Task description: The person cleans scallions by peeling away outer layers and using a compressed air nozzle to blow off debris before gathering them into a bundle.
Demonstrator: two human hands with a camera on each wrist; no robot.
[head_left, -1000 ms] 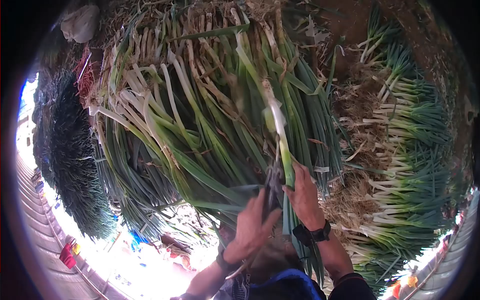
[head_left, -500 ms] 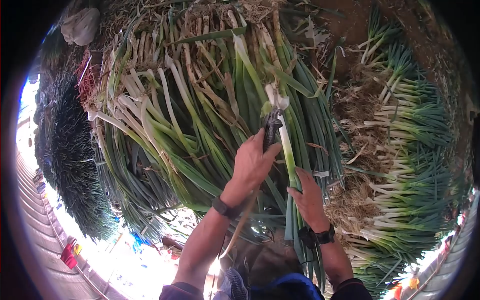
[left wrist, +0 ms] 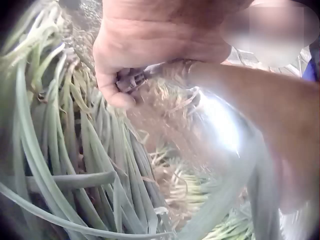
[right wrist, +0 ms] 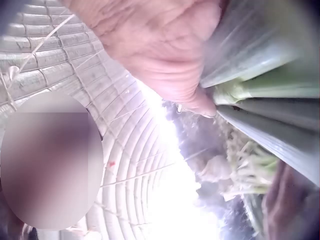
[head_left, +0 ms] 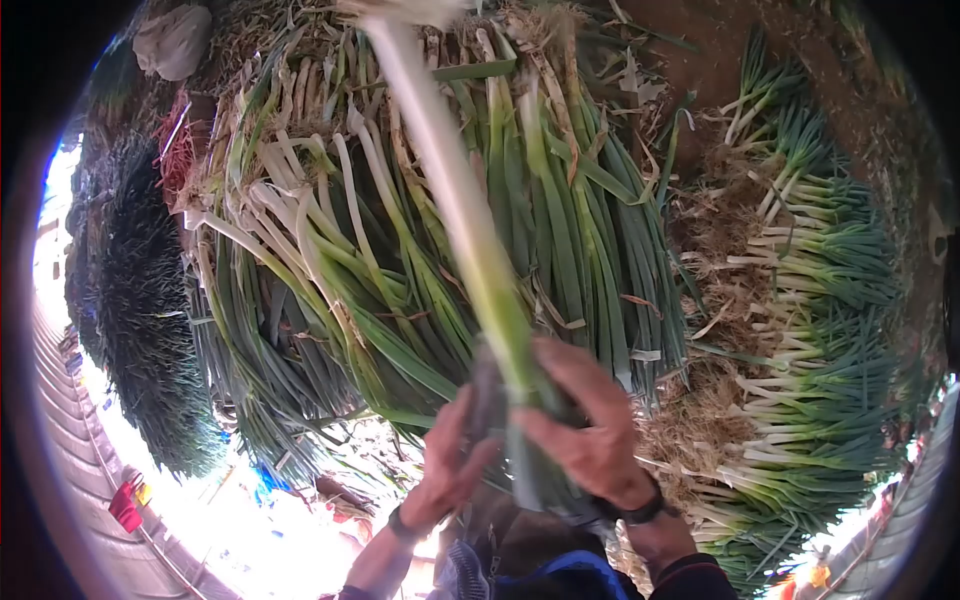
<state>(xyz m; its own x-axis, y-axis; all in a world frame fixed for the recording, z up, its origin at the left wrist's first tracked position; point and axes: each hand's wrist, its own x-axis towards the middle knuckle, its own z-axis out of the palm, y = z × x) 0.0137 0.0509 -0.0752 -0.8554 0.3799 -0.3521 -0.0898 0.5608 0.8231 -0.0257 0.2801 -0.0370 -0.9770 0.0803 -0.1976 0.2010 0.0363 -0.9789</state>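
Leek stalk is right up front, kinda blurry, slanting over the pile with its white end away from the person and its green end down by the hands. Right hand has thumb and fingers wrapped round the green part, so yeah, a proper grip. Left hand is just beside it, fingers curled round some dark tool, can't make out what kind from here. Black bands on both wrists btw. Behind the stalk is a big heap of leeks, long green leaves flopping toward the person. Over to the right there's a row of smaller green onions, white ends facing the heap. Left side has a dark green pile, with a pale sack beyond it. Way out, ribbed sheeting curves round.
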